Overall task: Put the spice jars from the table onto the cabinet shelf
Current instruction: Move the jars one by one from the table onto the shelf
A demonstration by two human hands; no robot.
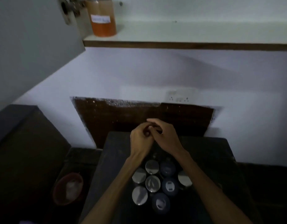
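Observation:
Several spice jars stand close together on a small dark table (117, 152), seen from above: silver-lidded ones such as the jar (152, 166) and the jar (139, 195), and dark-lidded ones such as the jar (170, 186). My left hand (140, 139) and my right hand (166, 136) meet above the table's far edge, beyond the jars, with fingers curled and touching each other. Whether something small is between them is hidden. High up, the white cabinet shelf (196, 33) carries one jar of orange contents (103, 20) at its left end.
An open grey cabinet door (31, 34) hangs at the upper left. A reddish bowl (67, 189) sits low at the left, beside a dark counter (23, 143). A wall socket (180, 96) is on the white wall above a brown panel.

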